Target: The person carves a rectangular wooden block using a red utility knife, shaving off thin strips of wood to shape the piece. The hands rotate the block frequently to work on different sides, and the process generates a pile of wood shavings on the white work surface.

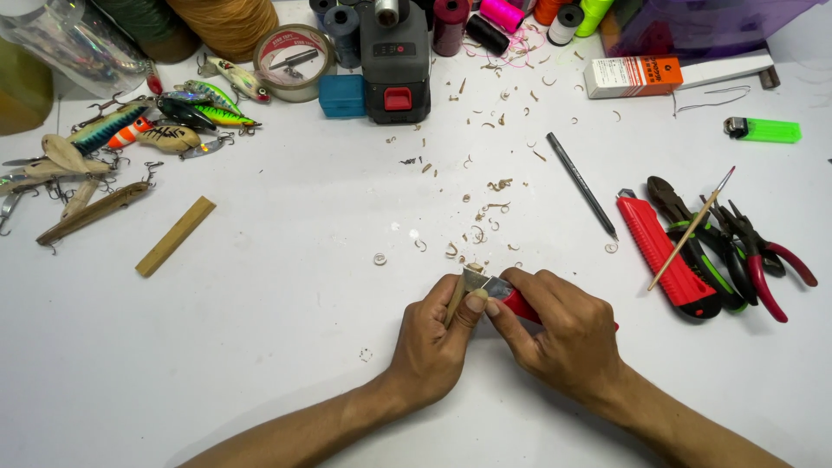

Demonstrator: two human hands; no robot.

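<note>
Near the middle of the tabletop's front edge, my left hand (431, 334) pinches a small wooden piece (457, 295) between thumb and curled fingers, holding it roughly upright. My right hand (562, 334) is closed around a red-handled knife (513, 300), its blade laid against the top of the wood, with my left thumb pressed beside the blade.

Pale wood shavings (488, 204) lie scattered from just beyond the hands toward the back edge, so I judge a good deal of carving is done; the piece reads as a rough blank, unpainted and without hooks, unlike the finished fishing lures (165, 121) at the back-left corner.

A flat wooden strip (175, 236) lies untouched to the left. Along the right edge rest a red utility cutter (663, 254), pliers (745, 251), a thin brush (691, 230) and a pencil (581, 185).
</note>
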